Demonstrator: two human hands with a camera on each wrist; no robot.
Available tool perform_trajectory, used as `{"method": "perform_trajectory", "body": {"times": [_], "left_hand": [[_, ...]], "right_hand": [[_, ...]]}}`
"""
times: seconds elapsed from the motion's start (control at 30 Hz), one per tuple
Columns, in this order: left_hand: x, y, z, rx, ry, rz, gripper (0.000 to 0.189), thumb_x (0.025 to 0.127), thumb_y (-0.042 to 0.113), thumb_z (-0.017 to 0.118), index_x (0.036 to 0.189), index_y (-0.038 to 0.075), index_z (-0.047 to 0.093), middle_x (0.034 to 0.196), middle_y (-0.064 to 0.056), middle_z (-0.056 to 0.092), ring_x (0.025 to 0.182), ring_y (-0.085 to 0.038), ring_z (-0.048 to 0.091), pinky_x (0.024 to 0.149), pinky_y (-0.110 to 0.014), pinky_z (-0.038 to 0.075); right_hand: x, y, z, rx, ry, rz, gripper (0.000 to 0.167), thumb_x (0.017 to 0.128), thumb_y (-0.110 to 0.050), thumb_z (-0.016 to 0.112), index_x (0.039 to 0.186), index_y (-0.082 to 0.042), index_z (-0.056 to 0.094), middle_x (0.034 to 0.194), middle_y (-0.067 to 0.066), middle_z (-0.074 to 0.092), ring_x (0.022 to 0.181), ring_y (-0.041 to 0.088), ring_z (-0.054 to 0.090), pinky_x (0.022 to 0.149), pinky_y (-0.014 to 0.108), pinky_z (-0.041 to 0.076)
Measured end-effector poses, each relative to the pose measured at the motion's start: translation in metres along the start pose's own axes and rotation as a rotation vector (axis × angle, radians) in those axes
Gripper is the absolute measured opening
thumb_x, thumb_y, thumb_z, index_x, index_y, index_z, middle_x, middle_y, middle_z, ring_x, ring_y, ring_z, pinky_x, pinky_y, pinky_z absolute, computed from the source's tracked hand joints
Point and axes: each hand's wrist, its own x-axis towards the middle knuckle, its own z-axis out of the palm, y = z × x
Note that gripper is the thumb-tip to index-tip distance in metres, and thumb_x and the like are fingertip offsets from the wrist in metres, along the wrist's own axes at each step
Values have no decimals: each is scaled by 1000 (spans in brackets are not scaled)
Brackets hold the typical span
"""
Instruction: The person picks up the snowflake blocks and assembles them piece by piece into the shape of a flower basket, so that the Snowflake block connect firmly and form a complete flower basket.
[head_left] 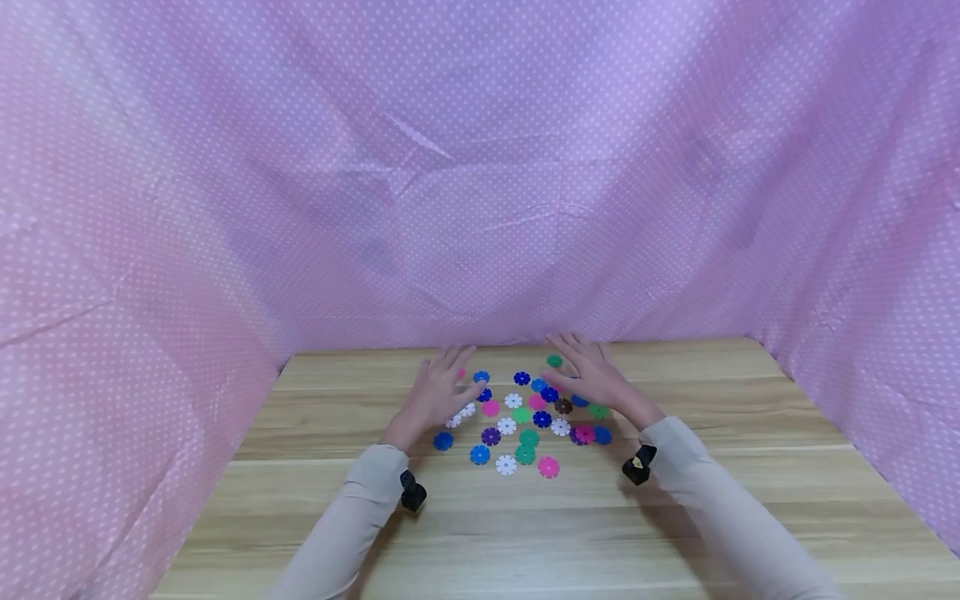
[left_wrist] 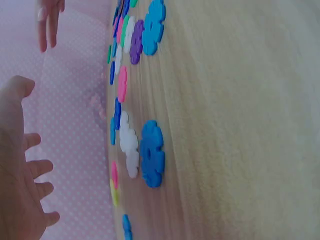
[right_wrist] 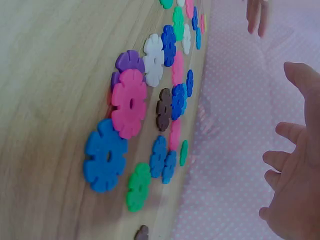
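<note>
Many flat, notched plastic discs shaped like flowers lie spread over the wooden table between and under the two hands. My left hand [head_left: 437, 393] hovers over the left side of the spread, fingers apart, holding nothing; a blue disc [left_wrist: 152, 154] and white discs [left_wrist: 128, 145] lie below it. Over the right side is my right hand [head_left: 592, 377], fingers also spread and nothing in its grasp. Beneath it are a brown disc [right_wrist: 163, 110], a green disc [right_wrist: 138, 186] and a pink disc [right_wrist: 129, 103] that overlaps a purple disc [right_wrist: 130, 61].
The wooden table [head_left: 480, 542] reaches back to a pink polka-dot cloth [head_left: 480, 208] that hangs behind and on both sides. Nearest the front of the spread are a white disc [head_left: 506, 465] and a pink disc [head_left: 549, 467]. A small black device [head_left: 412, 492] sits on the left wrist.
</note>
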Motion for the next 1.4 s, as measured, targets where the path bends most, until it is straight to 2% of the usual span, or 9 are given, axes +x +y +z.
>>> {"method": "perform_trajectory", "body": {"times": [0.17, 0.47, 0.63, 0.73, 0.83, 0.93, 1.13, 1.27, 1.4], "left_hand": [[-5, 10, -3, -55, -23, 87, 77, 99, 56, 56, 161, 20, 29, 167, -10, 30, 157, -35, 19, 125, -63, 13], [-19, 27, -4, -97, -74, 217, 68, 92, 52, 68, 150, 20, 50, 158, -9, 46, 151, -35, 34, 121, -64, 27], [-26, 30, 5, -63, -134, 301, 59, 89, 48, 73, 138, 18, 63, 145, -10, 58, 138, -29, 49, 116, -56, 39], [-30, 31, 11, -23, -177, 348, 53, 87, 46, 76, 132, 19, 67, 142, -7, 60, 134, -27, 52, 116, -52, 41], [-34, 31, 15, 8, -208, 359, 50, 85, 48, 77, 127, 22, 69, 144, -8, 60, 137, -28, 51, 119, -54, 36], [-37, 32, 17, 5, -237, 329, 50, 83, 51, 79, 125, 24, 72, 147, -9, 57, 140, -29, 47, 121, -56, 31], [-39, 35, 18, -14, -286, 291, 40, 83, 50, 79, 117, 29, 76, 147, -6, 57, 143, -28, 44, 122, -54, 31], [-39, 37, 20, -23, -287, 330, 33, 81, 50, 81, 108, 31, 78, 128, 2, 65, 126, -20, 54, 112, -43, 43], [-39, 38, 24, -30, -287, 355, 30, 80, 53, 81, 104, 34, 79, 105, 12, 60, 101, -7, 49, 94, -31, 45]], "right_hand": [[-6, -9, -7, 53, -6, -58, 74, 100, -48, 59, 161, -17, 30, 167, 16, 26, 157, 41, 12, 121, 71, 3], [-18, -22, -13, 132, -24, -277, 59, 95, -28, 73, 144, -3, 54, 147, 19, 56, 139, 40, 50, 114, 60, 40], [-32, -26, -10, 120, -98, -296, 51, 92, -27, 76, 136, -5, 62, 136, 17, 64, 128, 38, 58, 106, 58, 48], [-39, -25, -4, 120, -145, -308, 47, 91, -23, 78, 132, -4, 65, 127, 16, 67, 118, 37, 62, 97, 56, 53], [-46, -23, 2, 124, -178, -316, 43, 90, -20, 79, 128, -4, 68, 124, 13, 69, 114, 34, 64, 94, 54, 55], [-51, -22, 7, 136, -196, -304, 39, 89, -21, 80, 123, -5, 70, 123, 10, 70, 116, 31, 63, 96, 51, 55], [-55, -21, 18, 117, -258, -312, 36, 89, -28, 80, 117, -6, 74, 107, 6, 71, 97, 24, 62, 85, 37, 55], [-57, -20, 23, 132, -289, -294, 34, 88, -27, 81, 115, -9, 75, 102, 1, 70, 89, 17, 59, 78, 30, 53], [-58, -18, 27, 155, -303, -328, 24, 86, -22, 82, 108, -13, 77, 95, -2, 69, 83, 12, 56, 74, 25, 51]]}}
